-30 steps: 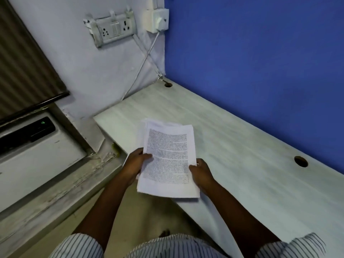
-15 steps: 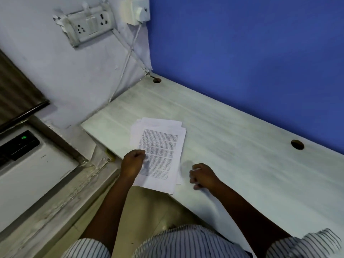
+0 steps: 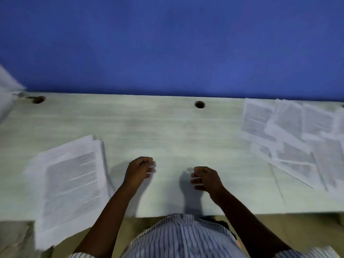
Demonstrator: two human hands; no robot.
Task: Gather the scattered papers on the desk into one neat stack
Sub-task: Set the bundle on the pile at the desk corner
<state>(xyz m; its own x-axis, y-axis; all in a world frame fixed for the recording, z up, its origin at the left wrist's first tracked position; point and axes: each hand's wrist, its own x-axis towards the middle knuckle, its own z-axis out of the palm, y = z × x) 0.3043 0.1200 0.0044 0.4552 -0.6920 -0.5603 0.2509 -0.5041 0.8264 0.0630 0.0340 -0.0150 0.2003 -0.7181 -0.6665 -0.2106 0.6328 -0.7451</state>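
Blue paint is covering the wall (image 3: 167,43) that is filling the upper part of the view. Below it a pale wood-grain desk (image 3: 158,131) is stretching from side to side. Loose printed papers (image 3: 297,138) are lying spread and overlapping at the desk's far right, some tilted, reaching from the wall toward the near edge. At the left a gathered stack of papers (image 3: 72,183) is lying at an angle, its sheets slightly fanned and its near end hanging past the desk's front edge. A striped shirt (image 3: 182,237) is showing at the bottom. Between stack and loose sheets, well apart from both, the left hand (image 3: 139,169) and right hand (image 3: 206,178) are hanging over bare desk, fingers loosely curled and grasping nothing. Two round cable holes (image 3: 199,104) are sitting near the wall.
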